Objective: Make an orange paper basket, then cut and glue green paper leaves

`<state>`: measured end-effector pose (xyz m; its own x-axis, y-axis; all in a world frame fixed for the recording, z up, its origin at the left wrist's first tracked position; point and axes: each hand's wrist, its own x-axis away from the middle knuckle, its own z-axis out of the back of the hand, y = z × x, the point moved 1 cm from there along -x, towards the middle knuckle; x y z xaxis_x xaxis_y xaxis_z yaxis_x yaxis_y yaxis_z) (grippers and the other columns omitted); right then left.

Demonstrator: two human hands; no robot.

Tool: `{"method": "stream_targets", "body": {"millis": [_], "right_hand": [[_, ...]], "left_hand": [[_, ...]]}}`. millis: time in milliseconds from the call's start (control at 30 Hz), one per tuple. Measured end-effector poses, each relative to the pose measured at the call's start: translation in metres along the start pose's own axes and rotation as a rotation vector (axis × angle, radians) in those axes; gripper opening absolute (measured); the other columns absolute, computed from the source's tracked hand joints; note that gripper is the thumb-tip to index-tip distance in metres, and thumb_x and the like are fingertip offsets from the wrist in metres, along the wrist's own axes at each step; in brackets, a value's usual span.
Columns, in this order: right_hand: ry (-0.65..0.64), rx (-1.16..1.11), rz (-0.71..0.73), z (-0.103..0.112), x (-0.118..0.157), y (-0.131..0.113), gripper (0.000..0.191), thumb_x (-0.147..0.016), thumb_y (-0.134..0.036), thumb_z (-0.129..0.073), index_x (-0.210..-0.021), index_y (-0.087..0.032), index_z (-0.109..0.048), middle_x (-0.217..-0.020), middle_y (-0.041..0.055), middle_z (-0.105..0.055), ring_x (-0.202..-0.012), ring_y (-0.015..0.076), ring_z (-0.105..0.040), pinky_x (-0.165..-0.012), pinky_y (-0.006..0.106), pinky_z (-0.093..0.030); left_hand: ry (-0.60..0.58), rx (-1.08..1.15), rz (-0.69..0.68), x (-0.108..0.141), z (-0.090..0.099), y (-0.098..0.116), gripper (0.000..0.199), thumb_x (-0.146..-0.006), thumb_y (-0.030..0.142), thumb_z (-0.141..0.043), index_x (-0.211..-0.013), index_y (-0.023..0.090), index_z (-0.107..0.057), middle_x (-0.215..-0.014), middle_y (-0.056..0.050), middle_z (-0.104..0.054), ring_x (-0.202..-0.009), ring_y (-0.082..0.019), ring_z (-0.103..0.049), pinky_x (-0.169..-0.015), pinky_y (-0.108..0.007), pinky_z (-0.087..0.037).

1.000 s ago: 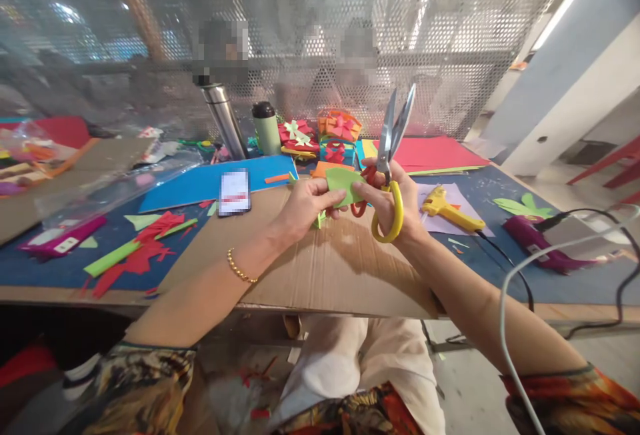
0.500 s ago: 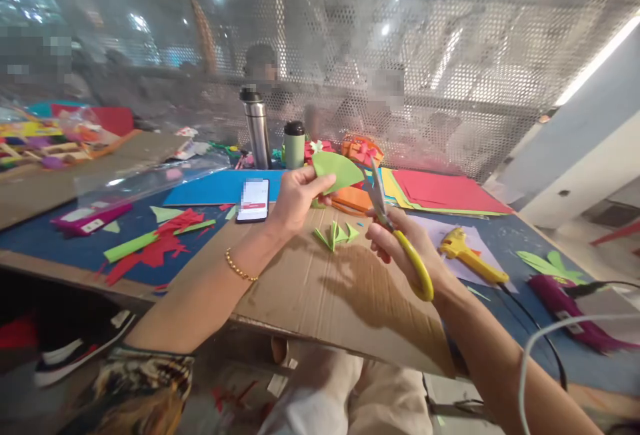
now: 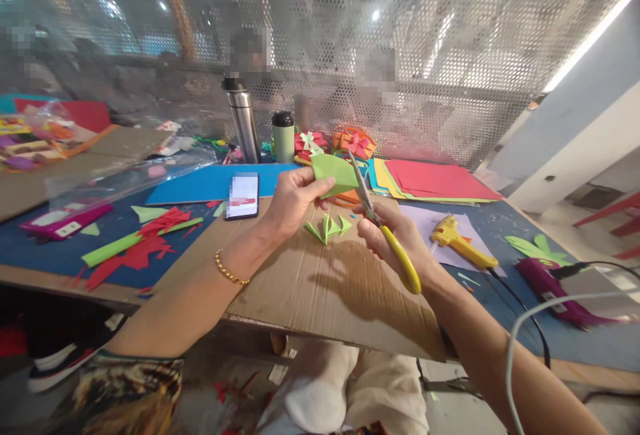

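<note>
Paper (image 3: 336,171), green, curve-edged, pinched in left grip (image 3: 294,200), steel scissors (image 3: 365,193) (yellow-handled) held in right grip (image 3: 397,235)

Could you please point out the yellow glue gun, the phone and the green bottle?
Yellow glue gun (image 3: 465,248): head view, body.
Phone (image 3: 243,207): head view, screen.
Green bottle (image 3: 285,142): head view, side.

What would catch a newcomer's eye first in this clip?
Probably the yellow-handled scissors in the right hand, their blades at the edge of the green paper held by the left hand. Next, the red paper stack at the table's far right and the yellow glue gun nearer.
</note>
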<state>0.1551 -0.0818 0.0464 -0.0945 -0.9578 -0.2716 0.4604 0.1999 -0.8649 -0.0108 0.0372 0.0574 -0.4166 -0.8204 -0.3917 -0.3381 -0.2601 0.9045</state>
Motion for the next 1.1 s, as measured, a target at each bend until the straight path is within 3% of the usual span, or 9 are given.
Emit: {"method": "stream_targets", "body": {"millis": [333,633,1100], "right_hand": [[0.016,0.003,-0.023,0.0011,-0.002,0.0027,0.09,-0.072,-0.1,-0.066,-0.106,-0.017,-0.071,-0.074,-0.0005,-0.055,-0.062,0.0154,-0.053,-0.056,0.03,-0.041],[0.015,0.003,0.006,0.0006,-0.0009,0.0067,0.084,-0.079,-0.095,-0.066,-0.108,-0.017,-0.072,-0.072,-0.0015,-0.057,-0.058,0.0141,-0.052,-0.053,0.029,-0.042],[0.023,0.036,-0.026,0.0031,0.001,0.005,0.076,-0.082,-0.091,-0.067,-0.104,-0.019,-0.074,-0.06,-0.0042,-0.052,-0.051,0.0133,-0.047,-0.049,0.028,-0.035]], "left_hand": [[-0.003,-0.004,0.028,-0.0002,0.0002,0.0005,0.021,-0.068,0.036,-0.087,-0.073,0.018,-0.077,-0.073,-0.003,-0.073,-0.059,-0.012,-0.06,-0.052,-0.025,-0.047],[-0.003,-0.013,0.012,0.0003,-0.0002,0.0016,0.018,-0.071,0.034,-0.085,-0.071,0.018,-0.076,-0.072,-0.003,-0.072,-0.059,-0.012,-0.061,-0.052,-0.025,-0.048],[-0.01,-0.039,0.009,0.0001,0.0004,0.0009,0.018,-0.073,0.034,-0.082,-0.069,0.018,-0.074,-0.071,-0.004,-0.072,-0.059,-0.012,-0.061,-0.052,-0.025,-0.049]]}}
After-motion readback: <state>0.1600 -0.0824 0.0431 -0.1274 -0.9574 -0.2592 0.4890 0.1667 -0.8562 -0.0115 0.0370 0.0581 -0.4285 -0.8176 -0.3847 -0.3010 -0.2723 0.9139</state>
